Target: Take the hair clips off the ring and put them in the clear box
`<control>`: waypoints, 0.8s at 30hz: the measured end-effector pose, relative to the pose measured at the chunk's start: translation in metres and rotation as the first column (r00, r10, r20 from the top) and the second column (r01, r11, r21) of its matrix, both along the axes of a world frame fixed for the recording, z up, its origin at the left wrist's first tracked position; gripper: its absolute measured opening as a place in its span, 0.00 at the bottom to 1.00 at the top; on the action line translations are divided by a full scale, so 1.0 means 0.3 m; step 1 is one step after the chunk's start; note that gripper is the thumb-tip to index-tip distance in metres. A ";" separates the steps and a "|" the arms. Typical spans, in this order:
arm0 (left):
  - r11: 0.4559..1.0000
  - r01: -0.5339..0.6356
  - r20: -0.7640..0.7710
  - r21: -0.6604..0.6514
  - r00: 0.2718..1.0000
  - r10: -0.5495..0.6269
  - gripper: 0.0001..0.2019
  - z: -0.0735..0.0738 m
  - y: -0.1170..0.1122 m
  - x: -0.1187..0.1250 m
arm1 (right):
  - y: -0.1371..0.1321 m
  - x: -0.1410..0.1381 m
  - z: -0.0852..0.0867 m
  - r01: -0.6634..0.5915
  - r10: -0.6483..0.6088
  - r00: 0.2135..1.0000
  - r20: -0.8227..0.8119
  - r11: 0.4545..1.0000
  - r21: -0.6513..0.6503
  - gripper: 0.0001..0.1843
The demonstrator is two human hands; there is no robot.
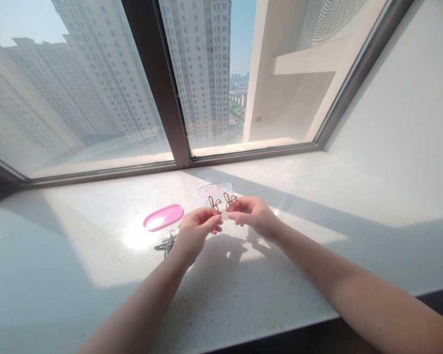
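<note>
My left hand pinches a copper-coloured, rabbit-shaped wire clip between thumb and fingers. A second rabbit-shaped wire clip, looking much the same, is pinched in my right hand. Both clips are held up side by side with a small gap between them, above the white stone sill. Just behind them stands a translucent plastic box with some pink marks on it; my hands partly cover it. Beside my left wrist lies a small heap of dark and metallic pieces, partly hidden, their kind unclear.
An oval pink lid lies on the sill, left of the box, by a bright patch of sunlight. Beyond is a brown-framed window. A white wall rises at right, and the sill's front edge runs along the lower right.
</note>
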State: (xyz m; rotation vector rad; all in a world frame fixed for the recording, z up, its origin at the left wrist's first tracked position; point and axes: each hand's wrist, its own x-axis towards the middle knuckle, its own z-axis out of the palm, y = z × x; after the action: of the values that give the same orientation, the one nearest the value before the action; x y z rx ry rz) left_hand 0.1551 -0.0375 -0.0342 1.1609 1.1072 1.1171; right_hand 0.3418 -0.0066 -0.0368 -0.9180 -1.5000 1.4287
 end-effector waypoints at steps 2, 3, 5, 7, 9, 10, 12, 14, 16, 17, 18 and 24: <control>1.000 -0.005 -0.001 -0.002 1.000 0.005 0.08 0.002 0.000 0.001 | 0.000 0.002 -0.001 -0.005 0.005 1.000 0.020 1.000 0.000 0.10; 1.000 -0.005 -0.004 0.000 1.000 0.005 0.08 0.003 0.000 0.001 | 0.000 0.002 -0.001 -0.008 0.008 1.000 0.027 1.000 -0.002 0.10; 1.000 -0.002 -0.012 0.007 1.000 0.002 0.08 0.007 -0.002 0.002 | 0.001 0.003 -0.001 -0.011 0.011 0.999 0.036 1.000 -0.004 0.11; 1.000 -0.005 -0.013 0.012 1.000 0.005 0.08 0.011 -0.003 0.002 | 0.002 0.003 -0.001 -0.011 0.012 0.999 0.041 1.000 -0.005 0.11; 1.000 -0.014 -0.007 0.009 1.000 0.014 0.08 0.014 -0.004 0.001 | 0.004 0.003 -0.001 -0.009 0.009 0.999 0.042 1.000 -0.004 0.12; 1.000 -0.018 -0.003 0.007 1.000 0.018 0.08 0.015 -0.004 0.001 | 0.005 0.004 -0.002 -0.007 0.007 0.999 0.042 1.000 -0.005 0.12; 1.000 -0.018 0.000 0.004 1.000 0.018 0.08 0.015 -0.003 0.000 | 0.006 0.005 -0.002 -0.005 0.005 0.999 0.041 1.000 -0.006 0.12; 1.000 -0.011 -0.002 0.007 1.000 0.011 0.08 0.014 -0.003 0.000 | 0.006 0.005 -0.002 -0.006 0.006 0.999 0.039 1.000 -0.004 0.12; 1.000 -0.006 -0.004 0.010 1.000 0.006 0.08 0.013 -0.003 -0.001 | 0.003 0.003 -0.003 -0.012 0.012 0.999 0.035 1.000 0.000 0.13; 1.000 -0.005 -0.004 0.011 1.000 0.005 0.08 0.013 -0.004 -0.001 | 0.001 0.002 -0.003 -0.016 0.016 0.999 0.034 1.000 0.002 0.13; 1.000 -0.006 -0.002 0.011 1.000 0.006 0.08 0.014 -0.006 0.000 | 0.000 0.000 -0.003 -0.021 0.021 0.999 0.035 1.000 0.003 0.13; 1.000 -0.009 -0.008 -0.009 1.000 0.009 0.08 0.018 -0.011 0.003 | -0.003 -0.005 -0.006 -0.013 0.012 0.999 0.039 1.000 0.002 0.12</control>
State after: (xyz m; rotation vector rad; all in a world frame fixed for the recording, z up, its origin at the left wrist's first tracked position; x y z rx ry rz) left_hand 0.1561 -0.0408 -0.0288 1.1553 1.1237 1.1136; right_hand 0.3403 -0.0074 -0.0384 -0.9411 -1.5380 1.4252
